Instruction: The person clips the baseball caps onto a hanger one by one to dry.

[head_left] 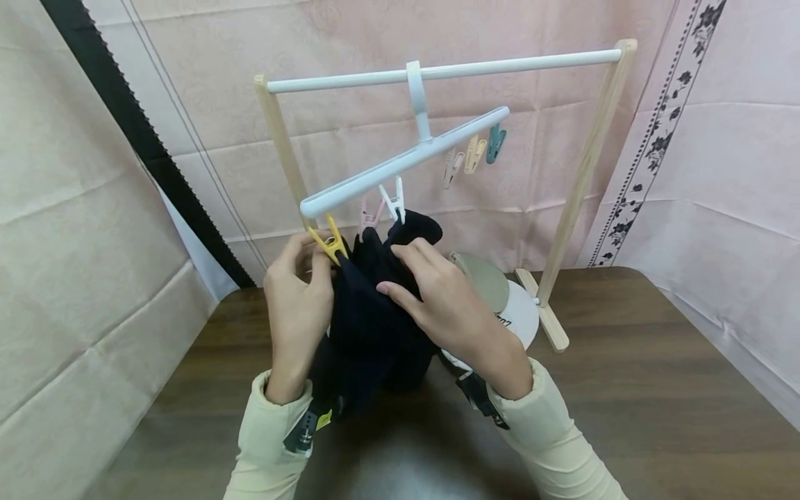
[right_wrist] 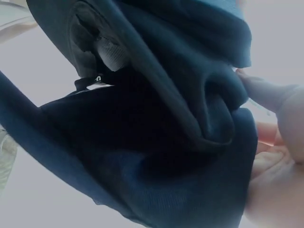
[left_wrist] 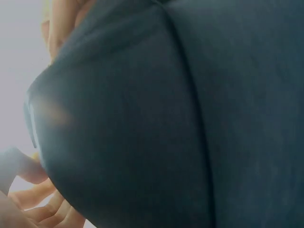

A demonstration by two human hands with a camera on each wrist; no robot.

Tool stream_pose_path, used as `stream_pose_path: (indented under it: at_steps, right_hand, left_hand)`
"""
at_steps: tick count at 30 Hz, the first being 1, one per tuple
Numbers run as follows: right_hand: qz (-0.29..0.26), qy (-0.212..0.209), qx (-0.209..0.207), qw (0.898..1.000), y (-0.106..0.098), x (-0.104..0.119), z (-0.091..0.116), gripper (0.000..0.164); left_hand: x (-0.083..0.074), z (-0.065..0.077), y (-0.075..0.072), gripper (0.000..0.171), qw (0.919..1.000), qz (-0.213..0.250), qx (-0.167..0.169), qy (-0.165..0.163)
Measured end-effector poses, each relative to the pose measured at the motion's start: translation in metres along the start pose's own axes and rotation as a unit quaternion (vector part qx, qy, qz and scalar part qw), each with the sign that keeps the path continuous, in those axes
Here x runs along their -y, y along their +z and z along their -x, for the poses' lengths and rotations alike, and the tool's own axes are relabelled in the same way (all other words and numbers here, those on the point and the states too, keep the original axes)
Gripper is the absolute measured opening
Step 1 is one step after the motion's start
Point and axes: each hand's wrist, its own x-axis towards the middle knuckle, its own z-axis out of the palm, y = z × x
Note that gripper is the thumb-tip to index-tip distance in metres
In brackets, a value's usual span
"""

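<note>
A dark navy cap point(head_left: 381, 319) hangs below the lowered left end of a light blue hanger point(head_left: 400, 160). My left hand point(head_left: 300, 285) pinches the yellow clothespin point(head_left: 331, 243), which meets the cap's upper left edge. A white clothespin point(head_left: 395, 201) touches the cap's top, with a pink clothespin point(head_left: 371, 212) beside it. On the cap's right side my right hand point(head_left: 446, 298) holds a fold between thumb and fingers. In the right wrist view the cap's inside point(right_wrist: 114, 128) faces the camera. The left wrist view is mostly filled by the cap's seamed panels point(left_wrist: 133, 118).
The hanger hooks over the white rod point(head_left: 519, 66) of a wooden stand point(head_left: 581, 180). Pale, beige and teal clothespins point(head_left: 496, 144) hang from its raised right end. Behind my right hand, a white cap point(head_left: 523, 312) and an olive cap point(head_left: 484, 278) lie on the brown table point(head_left: 625, 389).
</note>
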Motion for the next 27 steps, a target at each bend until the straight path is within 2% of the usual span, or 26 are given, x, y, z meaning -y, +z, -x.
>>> stream_pose_path:
  at_steps: [8,16,21,27]
  right_hand:
    - [-0.003,-0.014,0.007,1.000,0.003,0.004,0.002,0.047]
    - [-0.021,-0.040,0.028,0.999,0.018,0.009,-0.001,0.055]
    - [-0.031,-0.046,0.068,0.996,0.022,0.010,-0.003,0.063]
    - [-0.046,-0.043,0.116,0.991,0.027,0.008,-0.001,0.064]
  left_hand:
    - [-0.010,0.007,0.005,0.033,0.9996,0.009,0.026,-0.010]
    - [-0.010,0.010,0.007,0.064,0.9985,-0.004,0.049,-0.025]
    - [-0.006,0.008,0.006,0.074,0.9969,-0.028,0.052,-0.051]
    - [-0.001,-0.004,0.015,0.078,0.9952,-0.027,0.056,-0.075]
